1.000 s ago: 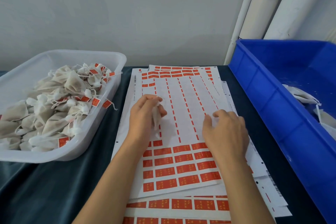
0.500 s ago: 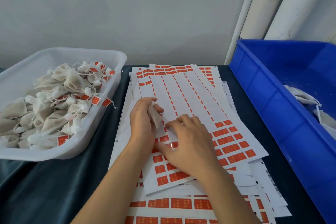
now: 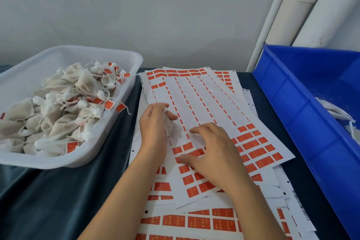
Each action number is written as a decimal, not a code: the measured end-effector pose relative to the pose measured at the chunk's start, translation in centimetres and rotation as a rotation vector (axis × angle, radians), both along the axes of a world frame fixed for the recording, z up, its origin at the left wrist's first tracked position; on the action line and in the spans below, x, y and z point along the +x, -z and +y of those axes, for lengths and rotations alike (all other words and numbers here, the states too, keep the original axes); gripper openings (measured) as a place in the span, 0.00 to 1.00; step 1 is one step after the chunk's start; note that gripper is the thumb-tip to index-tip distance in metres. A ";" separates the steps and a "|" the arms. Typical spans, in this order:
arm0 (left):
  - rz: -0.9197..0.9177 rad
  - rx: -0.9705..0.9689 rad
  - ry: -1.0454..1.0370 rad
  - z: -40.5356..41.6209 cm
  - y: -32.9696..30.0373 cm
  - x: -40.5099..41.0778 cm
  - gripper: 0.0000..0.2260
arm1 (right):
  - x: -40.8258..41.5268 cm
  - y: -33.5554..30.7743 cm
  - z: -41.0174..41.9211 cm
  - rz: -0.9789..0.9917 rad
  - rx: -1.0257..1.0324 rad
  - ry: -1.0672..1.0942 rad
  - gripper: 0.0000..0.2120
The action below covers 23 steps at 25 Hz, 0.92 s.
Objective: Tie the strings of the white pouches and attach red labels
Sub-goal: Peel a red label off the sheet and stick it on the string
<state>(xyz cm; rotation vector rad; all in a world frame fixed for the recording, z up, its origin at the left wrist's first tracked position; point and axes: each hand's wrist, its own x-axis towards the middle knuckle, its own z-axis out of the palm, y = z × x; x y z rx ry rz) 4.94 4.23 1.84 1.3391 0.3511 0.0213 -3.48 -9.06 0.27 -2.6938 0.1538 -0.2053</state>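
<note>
Red labels (image 3: 196, 187) fill the top sheet (image 3: 204, 103), where the right hand (image 3: 212, 154) rests with fingers spread, seemingly about to peel one. The left hand (image 3: 155, 122) grips a white pouch (image 3: 168, 124), awaiting its label.

Pouch (image 3: 168, 122) mostly covered by left hand (image 3: 153, 124); only its knotted top and one edge show. Right hand (image 3: 212, 154) hides the labels beneath its palm; fingertip contact with a label cannot be told. Print on red labels (image 3: 255, 152) too small to read. Blue bin (image 3: 292, 111) and clear tub (image 3: 109, 142) cut off by frame edges.
</note>
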 end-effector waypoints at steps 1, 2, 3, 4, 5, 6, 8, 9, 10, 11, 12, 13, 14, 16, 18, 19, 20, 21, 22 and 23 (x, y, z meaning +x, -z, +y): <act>-0.006 0.001 0.004 -0.1 0.0 -0.1 0.08 | -0.1 0.0 0.1 -0.028 -0.039 0.022 0.37; -0.011 -0.002 0.004 -0.2 0.0 -0.2 0.08 | -0.1 0.0 0.2 -0.054 -0.077 0.044 0.35; -0.017 -0.007 -0.001 -0.3 -0.1 -0.2 0.08 | 0.0 0.0 0.3 -0.064 -0.097 0.060 0.33; -0.020 -0.010 -0.008 -0.4 -0.2 -0.2 0.08 | 0.0 0.1 0.5 -0.057 -0.095 0.074 0.30; -0.019 -0.008 -0.015 -0.5 -0.2 -0.1 0.08 | 0.0 0.1 0.7 -0.046 -0.080 0.089 0.29; -0.014 -0.004 -0.017 -0.5 -0.2 -0.2 0.08 | 0.0 0.2 0.9 -0.039 -0.062 0.107 0.30; -0.006 0.002 -0.019 -0.7 -0.2 -0.2 0.08 | 0.0 0.2 1.1 -0.033 -0.028 0.144 0.32; -0.006 -0.001 -0.016 -0.8 -0.1 -0.2 0.08 | -0.1 0.2 1.2 -0.029 -0.016 0.156 0.33; -0.010 -0.007 -0.012 -0.9 -0.1 -0.3 0.08 | -0.1 0.1 1.3 -0.024 -0.010 0.160 0.33; -0.018 -0.013 -0.007 -0.9 -0.1 -0.4 0.08 | -0.1 0.1 1.4 -0.016 -0.010 0.156 0.32; -0.024 -0.016 -0.003 -1.0 -0.1 -0.6 0.08 | -0.1 0.0 1.4 -0.004 -0.015 0.151 0.31; -0.029 -0.014 -0.002 -1.0 -0.1 -0.6 0.08 | 0.0 -0.1 1.5 0.007 -0.023 0.146 0.31; -0.030 -0.009 -0.005 -1.0 -0.2 -0.6 0.08 | 0.0 -0.2 1.6 0.018 -0.032 0.143 0.30; -0.027 -0.010 -0.009 -0.9 -0.3 -0.6 0.08 | 0.1 -0.4 1.7 0.035 -0.046 0.138 0.29; -0.023 -0.007 -0.008 -0.9 -0.3 -0.5 0.08 | 0.1 -0.6 1.8 0.043 -0.049 0.137 0.28; -0.023 -0.002 -0.008 -0.9 -0.3 -0.5 0.08 | 0.1 -0.6 1.9 0.043 -0.043 0.137 0.28; -0.026 0.000 -0.007 -0.9 -0.3 -0.5 0.08 | 0.1 -0.7 1.9 0.040 -0.034 0.135 0.27; -0.030 0.001 -0.004 -0.9 -0.3 -0.5 0.08 | 0.1 -0.7 2.0 0.037 -0.023 0.132 0.27; -0.029 0.000 0.002 -0.9 -0.3 -0.5 0.08 | 0.1 -0.7 1.9 0.033 -0.014 0.129 0.27; -0.027 -0.004 0.008 -0.9 -0.3 -0.6 0.08 | 0.0 -0.8 1.9 0.029 -0.006 0.127 0.28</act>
